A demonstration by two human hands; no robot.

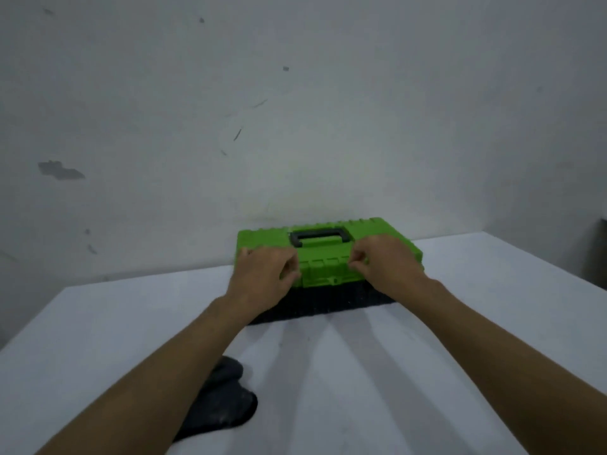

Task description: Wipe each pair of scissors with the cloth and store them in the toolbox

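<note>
While lying long-side across the table (460, 323), lid down, toolbox (328, 254) is taking both hands, left (266, 277) and right (384, 261), fingers curling on its front edge; cloth (223, 402) lying near.

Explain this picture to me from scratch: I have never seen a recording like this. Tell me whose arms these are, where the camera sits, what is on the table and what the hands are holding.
There is no machine here. A person wears a camera on the head, looking forward and down, so the two bare arms reaching in from the bottom are that person's own.

On the white table, against the wall, stands a toolbox with a green lid, a black handle on top and a black base. Its lid is down. The left hand and the right hand rest on the lid's front edge with fingers curled, as if working the latches; the latches themselves are hidden.

Nearer the camera, partly under the left forearm, lies a dark cloth. No scissors show in this picture.
</note>
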